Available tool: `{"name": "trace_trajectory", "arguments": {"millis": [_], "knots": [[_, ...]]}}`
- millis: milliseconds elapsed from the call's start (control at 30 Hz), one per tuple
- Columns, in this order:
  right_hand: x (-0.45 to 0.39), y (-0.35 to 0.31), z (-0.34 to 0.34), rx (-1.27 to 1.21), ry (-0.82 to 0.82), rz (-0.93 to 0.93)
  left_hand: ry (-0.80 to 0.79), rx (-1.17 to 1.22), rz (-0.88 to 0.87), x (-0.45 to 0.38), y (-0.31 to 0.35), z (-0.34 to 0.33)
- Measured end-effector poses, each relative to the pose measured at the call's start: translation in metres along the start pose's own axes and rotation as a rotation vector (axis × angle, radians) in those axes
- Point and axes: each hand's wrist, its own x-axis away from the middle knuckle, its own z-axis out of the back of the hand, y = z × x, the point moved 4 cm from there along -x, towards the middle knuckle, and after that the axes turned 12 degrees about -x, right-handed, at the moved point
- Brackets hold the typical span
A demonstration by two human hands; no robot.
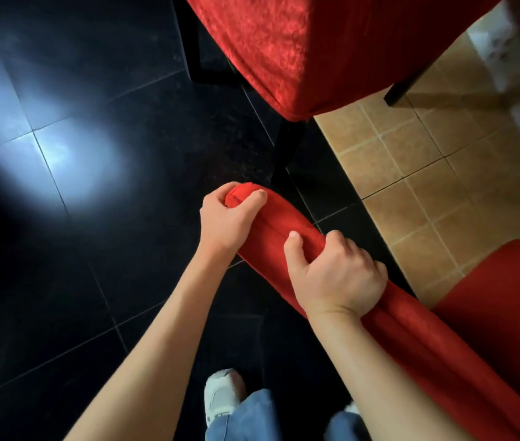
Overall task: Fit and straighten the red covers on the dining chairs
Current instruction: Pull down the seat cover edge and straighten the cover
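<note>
Both hands grip the red cover (271, 224) along the chair's top rail: left hand (226, 218) at the corner, right hand (338, 275) mid-rail. Looks soft, stretchy, light; grab the seam edge.

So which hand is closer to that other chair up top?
Left. The left hand grips the cover's rounded end just below the other chair; the right hand grips farther back.
</note>
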Motion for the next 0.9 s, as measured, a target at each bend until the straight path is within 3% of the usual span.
{"name": "trace_trajectory", "arguments": {"millis": [333,733,900], "knots": [[0.001,0.001,0.0,-0.055,0.005,0.015,0.125,-0.013,0.008,0.003,0.001,-0.001],[0.006,0.011,0.015,-0.165,0.061,0.005,0.162,-0.045,-0.033,0.016,0.011,-0.001],[0.011,0.014,0.023,-0.138,-0.024,-0.025,0.208,-0.094,0.008,0.034,0.022,0.004]]}}
